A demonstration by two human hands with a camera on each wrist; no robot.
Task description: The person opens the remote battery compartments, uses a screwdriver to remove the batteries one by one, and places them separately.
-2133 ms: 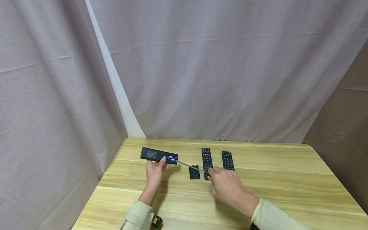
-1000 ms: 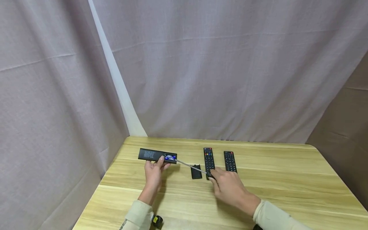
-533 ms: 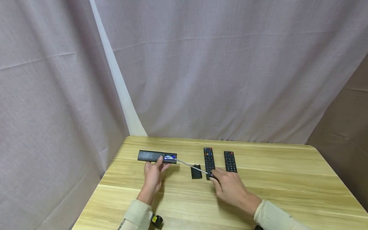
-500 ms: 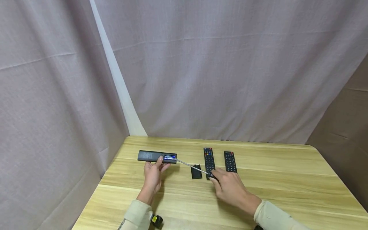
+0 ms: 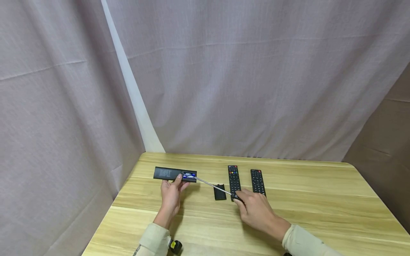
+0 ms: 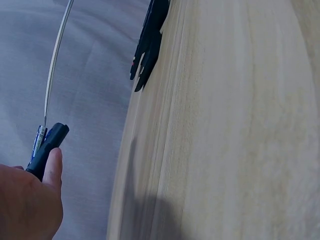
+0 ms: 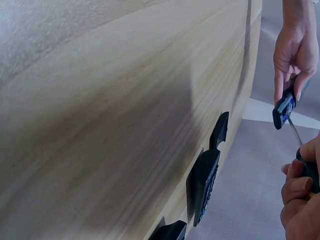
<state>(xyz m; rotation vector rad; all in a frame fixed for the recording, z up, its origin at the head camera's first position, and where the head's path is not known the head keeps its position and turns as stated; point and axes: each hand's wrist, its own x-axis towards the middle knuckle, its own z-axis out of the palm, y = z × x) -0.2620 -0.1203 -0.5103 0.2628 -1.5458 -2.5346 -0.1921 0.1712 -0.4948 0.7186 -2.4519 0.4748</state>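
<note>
My left hand (image 5: 171, 196) holds a black remote control (image 5: 168, 173), back side up, above the table. Its battery compartment is uncovered, with blue-and-silver batteries (image 5: 189, 175) inside. In the left wrist view one battery (image 6: 38, 141) shows above the compartment edge. My right hand (image 5: 258, 210) grips the dark handle of a screwdriver (image 5: 213, 185). The screwdriver's thin metal shaft slants up and left, its tip at the compartment's right end by the batteries. Fingers curl round the handle (image 7: 311, 167) in the right wrist view. A loose black battery cover (image 5: 220, 192) lies below the shaft.
Two more black remotes lie face up on the wooden table (image 5: 304, 199): one remote (image 5: 234, 176) partly behind my right hand, another remote (image 5: 257, 180) farther right. A grey curtain (image 5: 243, 89) hangs behind the table's back edge. A black-and-yellow object (image 5: 175, 246) is by my left sleeve.
The held remote tilts slightly back and forth, and its printed label shows again. The screwdriver tip stays at the compartment's right end. Both hands keep their grips.
</note>
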